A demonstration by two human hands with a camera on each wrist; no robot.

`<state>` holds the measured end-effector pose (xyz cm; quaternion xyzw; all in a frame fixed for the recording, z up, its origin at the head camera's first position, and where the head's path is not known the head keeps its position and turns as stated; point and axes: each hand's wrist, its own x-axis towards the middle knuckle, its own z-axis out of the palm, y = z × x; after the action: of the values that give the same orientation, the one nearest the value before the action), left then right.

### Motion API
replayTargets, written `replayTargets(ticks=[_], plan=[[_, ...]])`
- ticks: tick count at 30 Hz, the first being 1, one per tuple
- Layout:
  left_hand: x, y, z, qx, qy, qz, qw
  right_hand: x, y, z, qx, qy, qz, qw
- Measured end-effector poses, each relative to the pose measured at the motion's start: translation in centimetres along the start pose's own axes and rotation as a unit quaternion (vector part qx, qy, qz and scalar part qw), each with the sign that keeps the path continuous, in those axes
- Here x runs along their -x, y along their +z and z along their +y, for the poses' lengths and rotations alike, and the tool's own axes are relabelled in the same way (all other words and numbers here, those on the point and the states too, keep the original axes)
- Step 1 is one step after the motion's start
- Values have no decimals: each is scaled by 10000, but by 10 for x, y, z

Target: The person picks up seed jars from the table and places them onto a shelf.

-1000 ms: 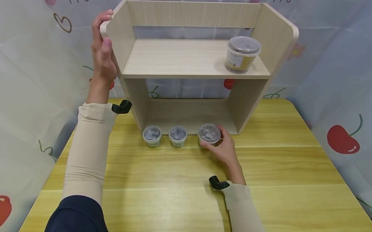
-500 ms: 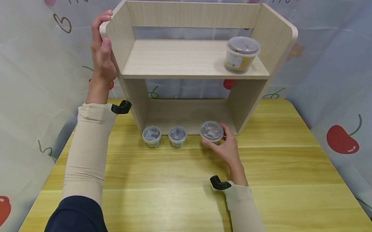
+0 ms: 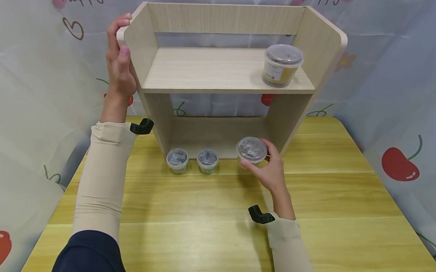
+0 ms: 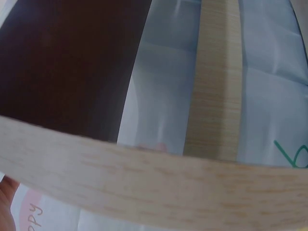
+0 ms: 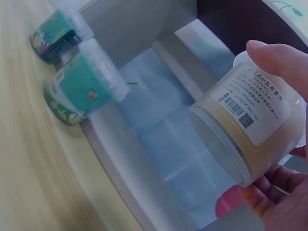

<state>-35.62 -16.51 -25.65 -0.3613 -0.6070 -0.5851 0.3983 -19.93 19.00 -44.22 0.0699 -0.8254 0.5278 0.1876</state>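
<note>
My right hand [image 3: 269, 170] grips a clear lidded plastic cup [image 3: 251, 150] at the right front of the lower shelf. The right wrist view shows that cup [image 5: 250, 115] lifted off the table, with a printed barcode label and a tan band. With my left hand [image 3: 120, 66] I hold the upper left side panel of a pale wooden two-tier shelf [image 3: 202, 69]. A similar, yellow-banded lidded cup [image 3: 282, 66] stands on the upper tier at the right. Two smaller lidded cups [image 3: 177, 160] stand on the table in front of the lower tier, teal-labelled in the right wrist view.
The shelf stands at the back of a yellow wooden table [image 3: 200, 223]. Behind and beside it hangs a light printed cloth [image 3: 385, 86] with cherries and lettering. In the left wrist view, a pale panel edge [image 4: 154, 178] crosses close to the camera.
The right hand has raised the cup off the table and moved it slightly right and toward the lower tier. The left hand stays on the side panel.
</note>
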Motion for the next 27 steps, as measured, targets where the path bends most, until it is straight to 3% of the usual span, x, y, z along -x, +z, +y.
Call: replayTargets(ticks=[10, 19, 27], plan=[[0, 3, 7, 52, -130, 52, 9999, -1, -6, -10, 57, -248, 117, 9996], [0, 1, 2, 22, -15, 37, 10000, -2, -10, -18, -10, -374, 110, 9992], [1, 2, 4, 15, -152, 46, 9999, -7, -13, -24, -42, -415, 169, 9990]])
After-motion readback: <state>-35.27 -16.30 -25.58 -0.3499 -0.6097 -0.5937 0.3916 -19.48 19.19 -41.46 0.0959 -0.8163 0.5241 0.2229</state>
